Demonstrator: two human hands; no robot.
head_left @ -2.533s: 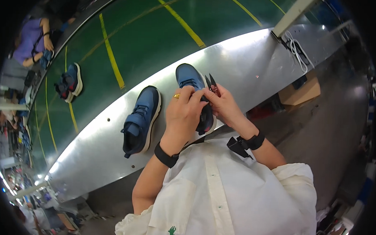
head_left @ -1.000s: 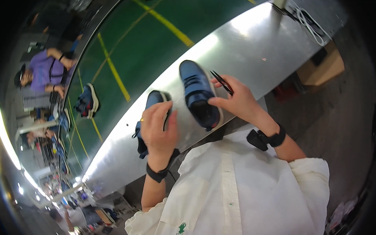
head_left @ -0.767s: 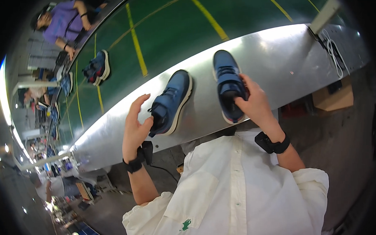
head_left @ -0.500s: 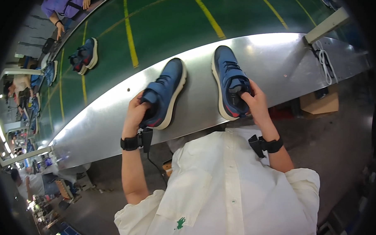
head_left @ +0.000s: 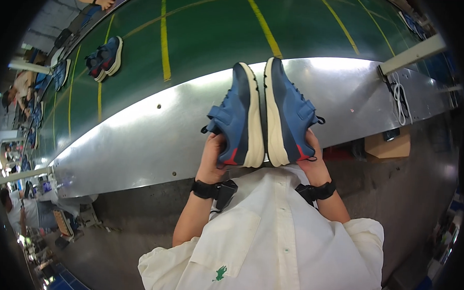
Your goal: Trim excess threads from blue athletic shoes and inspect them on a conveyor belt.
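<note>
My left hand (head_left: 210,157) grips a blue sneaker (head_left: 237,101) at its heel opening, the fingers partly hidden by the shoe. A matching sneaker (head_left: 290,111) is held the same way by my right hand (head_left: 314,160), whose fingers are mostly behind the heel. Both shoes lean onto their outer sides, so their cream soles face each other with a narrow gap between. Toes point away from me. Each has a strap, dark toe and red heel patch. They are above or on the metal ledge; contact with it is hard to tell.
Beyond the metal ledge (head_left: 140,142) runs a green conveyor belt (head_left: 205,36) with yellow lines. Another pair of blue sneakers (head_left: 106,59) rides on it at left. A white cable (head_left: 398,99) hangs by a post at right, above a cardboard box (head_left: 388,146). Co-workers are at far left.
Both shoes have come together at the middle and been tipped from sole-down to soles facing each other. My hands moved inward with them, the left one moving right.
</note>
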